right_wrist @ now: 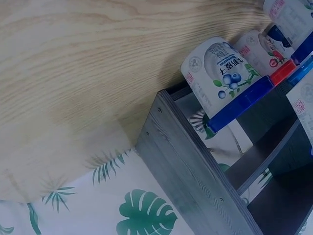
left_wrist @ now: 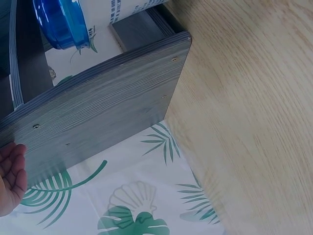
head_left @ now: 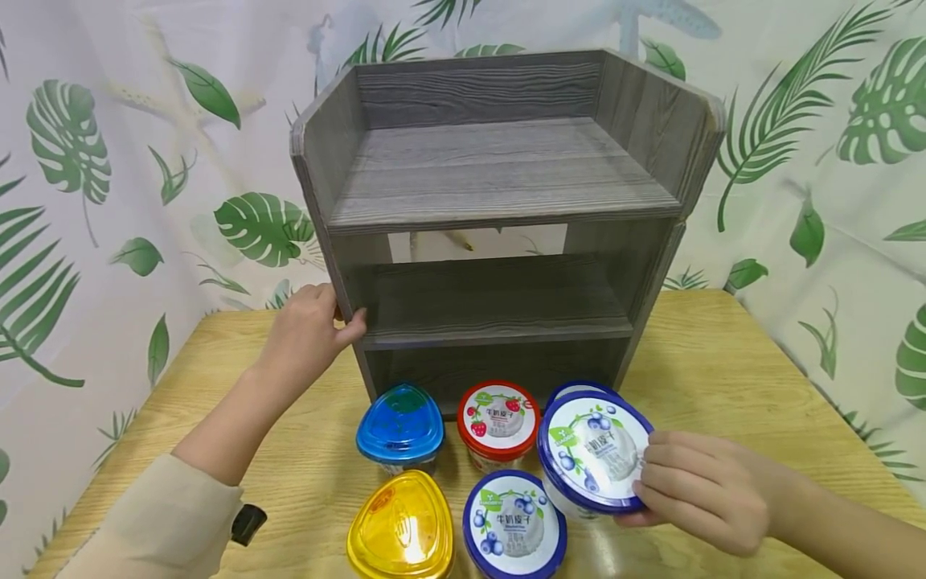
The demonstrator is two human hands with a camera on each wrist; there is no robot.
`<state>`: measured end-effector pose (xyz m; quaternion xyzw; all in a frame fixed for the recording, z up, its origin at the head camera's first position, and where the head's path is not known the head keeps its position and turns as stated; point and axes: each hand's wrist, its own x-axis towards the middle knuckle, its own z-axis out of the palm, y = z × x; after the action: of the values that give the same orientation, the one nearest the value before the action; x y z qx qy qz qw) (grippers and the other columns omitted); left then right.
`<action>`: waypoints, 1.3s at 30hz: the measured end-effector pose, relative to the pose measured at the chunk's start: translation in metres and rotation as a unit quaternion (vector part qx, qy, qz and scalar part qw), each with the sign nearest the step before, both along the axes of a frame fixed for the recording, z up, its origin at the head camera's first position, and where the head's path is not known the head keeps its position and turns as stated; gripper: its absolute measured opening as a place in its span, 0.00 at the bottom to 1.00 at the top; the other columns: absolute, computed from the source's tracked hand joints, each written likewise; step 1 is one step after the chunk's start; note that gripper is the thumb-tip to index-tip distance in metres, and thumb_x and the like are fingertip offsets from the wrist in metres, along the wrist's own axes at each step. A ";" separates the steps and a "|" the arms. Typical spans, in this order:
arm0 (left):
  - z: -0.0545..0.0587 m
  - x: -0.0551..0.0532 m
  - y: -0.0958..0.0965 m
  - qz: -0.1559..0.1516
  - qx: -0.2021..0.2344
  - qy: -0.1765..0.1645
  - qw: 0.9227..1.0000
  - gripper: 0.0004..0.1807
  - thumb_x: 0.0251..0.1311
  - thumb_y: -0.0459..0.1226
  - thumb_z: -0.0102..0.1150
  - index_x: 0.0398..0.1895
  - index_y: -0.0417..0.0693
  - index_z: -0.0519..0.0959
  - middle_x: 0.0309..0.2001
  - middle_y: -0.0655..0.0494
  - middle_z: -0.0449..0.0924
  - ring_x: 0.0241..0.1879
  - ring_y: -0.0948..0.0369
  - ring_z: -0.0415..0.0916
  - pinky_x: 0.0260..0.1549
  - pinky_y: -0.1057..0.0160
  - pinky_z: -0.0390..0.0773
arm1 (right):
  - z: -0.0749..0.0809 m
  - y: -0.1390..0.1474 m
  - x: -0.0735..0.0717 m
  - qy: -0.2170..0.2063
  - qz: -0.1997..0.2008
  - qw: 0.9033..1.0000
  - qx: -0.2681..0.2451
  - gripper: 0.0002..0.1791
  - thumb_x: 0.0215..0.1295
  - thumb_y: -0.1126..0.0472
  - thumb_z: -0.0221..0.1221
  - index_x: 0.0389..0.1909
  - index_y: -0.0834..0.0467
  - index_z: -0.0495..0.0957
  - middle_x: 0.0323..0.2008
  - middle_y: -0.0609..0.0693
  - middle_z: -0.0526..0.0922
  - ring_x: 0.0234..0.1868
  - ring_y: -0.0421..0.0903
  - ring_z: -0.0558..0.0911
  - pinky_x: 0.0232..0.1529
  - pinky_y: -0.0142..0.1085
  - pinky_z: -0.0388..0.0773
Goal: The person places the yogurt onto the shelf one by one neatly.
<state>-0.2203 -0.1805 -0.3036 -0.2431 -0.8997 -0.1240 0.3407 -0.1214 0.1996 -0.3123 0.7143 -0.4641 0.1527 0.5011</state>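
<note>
My left hand grips the left side panel of a grey wooden shelf, thumb at the front edge and fingers behind. The curled fingers show against the outer panel in the left wrist view. In my right hand is a white tub with a dark blue lid printed with blueberries, held by its right side and tilted toward me. It overlaps another blue-lidded tub behind it. A red-lidded strawberry tub stands left of that, in front of the shelf's bottom.
A tub with a blue rounded-triangular lid stands at the shelf's left front. Nearer me are a yellow-lidded tub and another blueberry tub. All stand on a wooden table, with a leaf-print cloth behind.
</note>
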 end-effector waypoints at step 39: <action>0.001 0.001 0.002 0.007 0.000 0.003 1.000 0.13 0.53 0.37 0.63 0.23 0.35 0.72 0.19 0.45 0.74 0.22 0.50 0.70 0.22 0.57 0.72 | 0.011 -0.023 -0.014 0.002 -0.028 0.999 0.020 0.14 0.63 0.59 0.60 0.20 0.62 0.76 0.20 0.51 0.77 0.21 0.43 0.73 0.21 0.31 0.75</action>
<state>-0.2192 -0.1790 -0.3029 -0.2371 -0.9004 -0.1210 0.3441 -0.1351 0.1769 -0.3009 0.7108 -0.4862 0.1283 0.4919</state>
